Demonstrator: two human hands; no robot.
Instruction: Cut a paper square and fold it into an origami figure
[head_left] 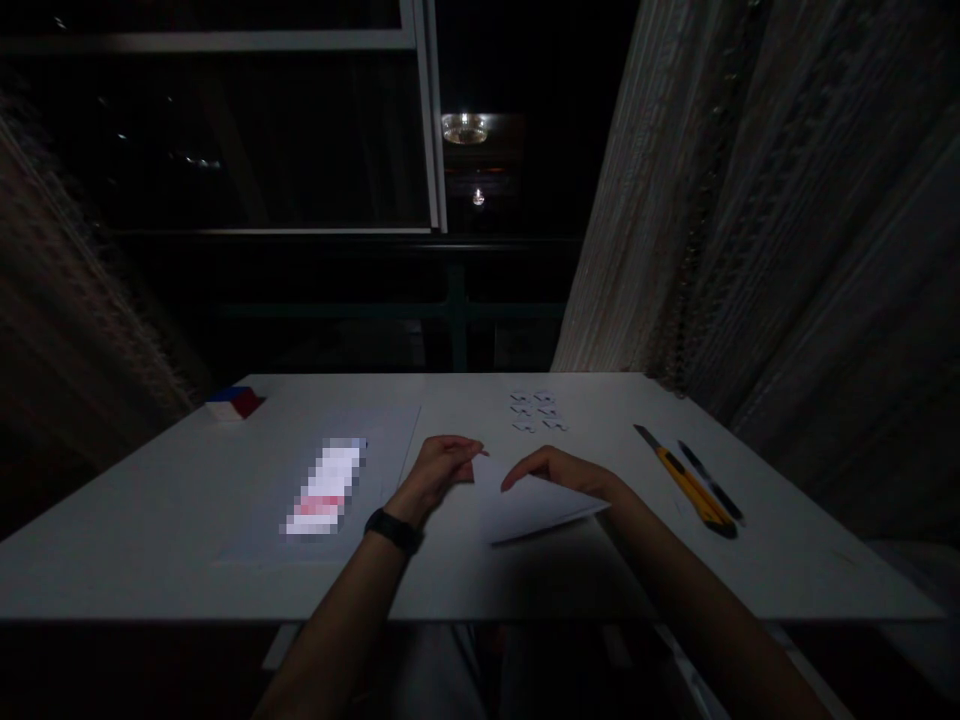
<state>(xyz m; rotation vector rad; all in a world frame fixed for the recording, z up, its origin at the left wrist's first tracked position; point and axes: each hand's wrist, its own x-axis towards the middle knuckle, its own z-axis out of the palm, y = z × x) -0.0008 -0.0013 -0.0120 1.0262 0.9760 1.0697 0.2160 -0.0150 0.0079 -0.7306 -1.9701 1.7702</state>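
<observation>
A piece of white paper (536,512), apparently folded, is held between my two hands a little above the table. With thumb and fingers together, my left hand (444,462) pinches its upper left corner; a dark watch (394,530) is on that wrist. My right hand (559,467) grips the paper's upper right side, its index finger curled over the front and the other fingers partly hidden behind. Beyond the paper, several small paper pieces with dark marks (534,411) lie in two columns.
On the right lie a yellow utility knife (697,488) and a dark pen (711,482). To the left, a bright pixelated rectangle (326,488) lies on a pale sheet (394,450). A coloured cube (234,403) sits at the far left of the white table (150,540). Curtains (630,200) hang behind.
</observation>
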